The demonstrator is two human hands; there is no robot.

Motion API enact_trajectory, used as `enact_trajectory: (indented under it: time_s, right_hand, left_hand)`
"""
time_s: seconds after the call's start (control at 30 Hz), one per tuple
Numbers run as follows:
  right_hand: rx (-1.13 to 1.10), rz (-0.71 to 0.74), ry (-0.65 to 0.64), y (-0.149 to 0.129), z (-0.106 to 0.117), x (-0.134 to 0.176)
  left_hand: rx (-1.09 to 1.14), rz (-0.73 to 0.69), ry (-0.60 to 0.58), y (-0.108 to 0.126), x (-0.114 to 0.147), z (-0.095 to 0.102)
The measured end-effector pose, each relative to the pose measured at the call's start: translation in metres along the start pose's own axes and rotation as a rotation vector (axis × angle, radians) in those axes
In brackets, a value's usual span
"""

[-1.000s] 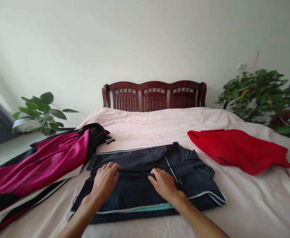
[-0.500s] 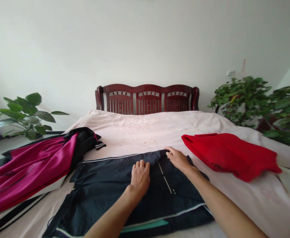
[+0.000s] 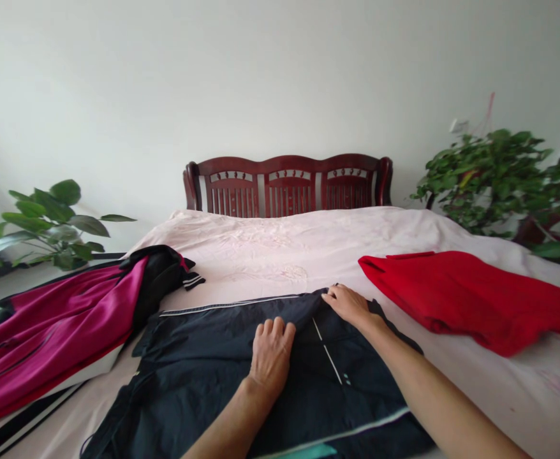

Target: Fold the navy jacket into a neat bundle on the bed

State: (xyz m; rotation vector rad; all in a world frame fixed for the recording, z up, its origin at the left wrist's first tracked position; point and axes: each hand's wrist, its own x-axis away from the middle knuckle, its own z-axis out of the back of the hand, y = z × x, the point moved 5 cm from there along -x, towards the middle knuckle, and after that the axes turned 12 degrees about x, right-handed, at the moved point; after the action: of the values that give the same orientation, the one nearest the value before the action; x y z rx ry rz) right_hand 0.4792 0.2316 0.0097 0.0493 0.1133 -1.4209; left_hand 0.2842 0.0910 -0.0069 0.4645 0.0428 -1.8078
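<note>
Dark navy track pants (image 3: 203,376) with white piping and a teal strip lie folded in front of me, a drawstring at their left end. My left hand (image 3: 271,357) rests on the middle of them, its fingers curled down into the cloth and the fingertips hidden. At the far edge, my right hand (image 3: 349,305) is closed on the fabric, thumb and fingers pinching a bit of it near the right corner. A short white line and small marks show on the cloth between my two arms.
A magenta and black jacket (image 3: 88,312) lies left on the pale pink bedspread (image 3: 261,255). To the right is a folded red garment (image 3: 466,299). A dark red wooden headboard (image 3: 287,185) stands behind, with leafy plants (image 3: 55,220) at both sides.
The view has turned and tipped slightly, so the red garment appears larger and farther right. Both hands stay on the navy track pants in nearly the same places.
</note>
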Motion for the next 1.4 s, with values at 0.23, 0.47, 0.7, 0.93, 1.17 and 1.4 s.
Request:
enact_trajectory:
  time_s: [0.23,0.47,0.7,0.93,1.17,1.4]
  right_hand:
    - [0.004,-0.02,-0.017,0.0,-0.016,-0.002]
    - [0.025,-0.012,-0.09,0.001,-0.011,-0.003]
    - [0.172,0.021,0.006,-0.045,0.031,0.016]
    - [0.18,0.248,0.12,-0.149,-0.003,0.046]
    - [0.236,0.096,0.105,-0.128,-0.06,0.043]
    - [0.219,0.068,0.055,-0.13,-0.055,0.043]
  left_hand:
    - [0.17,-0.007,-0.126,-0.004,0.002,-0.006]
    - [0.569,-0.045,-0.128,-0.027,0.014,0.019]
    - [0.363,0.195,0.103,-0.14,0.047,0.083]
    - [-0.029,0.471,-0.001,-0.208,0.075,0.069]
    - [-0.114,0.475,-0.085,-0.212,0.078,0.055]
    - [-0.157,0.465,-0.07,-0.208,0.079,0.054]
